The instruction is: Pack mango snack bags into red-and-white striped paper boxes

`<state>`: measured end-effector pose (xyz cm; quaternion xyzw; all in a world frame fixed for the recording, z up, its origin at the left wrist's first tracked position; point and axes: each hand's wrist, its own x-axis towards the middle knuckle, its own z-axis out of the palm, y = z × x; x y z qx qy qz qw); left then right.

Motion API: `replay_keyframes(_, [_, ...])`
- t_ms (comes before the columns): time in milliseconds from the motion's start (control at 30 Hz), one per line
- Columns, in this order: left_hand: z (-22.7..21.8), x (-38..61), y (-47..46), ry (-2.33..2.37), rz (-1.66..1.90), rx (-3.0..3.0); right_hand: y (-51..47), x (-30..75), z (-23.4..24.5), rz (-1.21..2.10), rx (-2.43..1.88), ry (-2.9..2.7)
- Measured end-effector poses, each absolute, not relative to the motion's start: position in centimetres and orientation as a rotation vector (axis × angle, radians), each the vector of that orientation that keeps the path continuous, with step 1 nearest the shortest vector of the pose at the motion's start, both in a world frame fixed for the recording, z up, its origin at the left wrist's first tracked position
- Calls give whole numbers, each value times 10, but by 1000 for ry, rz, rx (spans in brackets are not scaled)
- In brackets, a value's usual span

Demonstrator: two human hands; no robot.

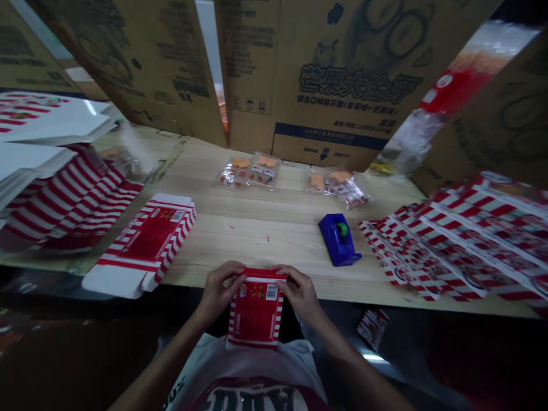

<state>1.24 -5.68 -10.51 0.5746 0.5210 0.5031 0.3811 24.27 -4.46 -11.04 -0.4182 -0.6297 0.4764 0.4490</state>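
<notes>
A red box with striped sides is upright against my shirt at the table's front edge. My left hand pinches its upper left corner, thumb and fingers pressed together. On the upper right corner, my right hand grips with fingers closed. The box's top edge looks folded down between the two hands; its inside is hidden. Left of my hands lies another red-and-white box with white end flaps sticking out toward me. A blue tape dispenser with a green core stands to the right.
Stacked striped cartons lean across the right side. Flattened white-and-striped cartons pile up at the left. Clear packets and more packets lie at the back, before large brown cardboard boxes. A small packet is below the table edge.
</notes>
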Motion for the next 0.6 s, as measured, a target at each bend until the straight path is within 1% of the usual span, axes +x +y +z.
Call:
replay_keyframes(67, [-108, 16, -60, 1277, 1284, 1191, -40, 257, -104, 1127, -1085, -1538])
replay_keyframes(100, [-109, 18, -61, 1256, 1258, 1064, -35, 270, -100, 1023, -1140, -1507])
replay_keyframes(200, [-116, 19, -61, 1258, 1189, 827, -16, 328, -91, 523, -1372, -1305])
replay_keyframes(233, [-118, 19, -60, 1266, 1185, 786, -10, 349, -90, 392, -1445, -1235])
replay_keyframes(267, [-119, 19, -59, 1271, 1185, 754, -5, 369, -90, 335, -1506, -1188])
replay_keyframes(333, [-120, 19, -56, 1258, 1177, 710, 6, 399, -94, 432, -1577, -1169])
replay_keyframes(433, [-119, 18, -55, 1220, 1173, 709, 17, 412, -103, 653, -1561, -1182])
replay_keyframes(600, [-115, 12, -64, 1292, 1213, 720, 23, 397, -110, 638, -1490, -1063])
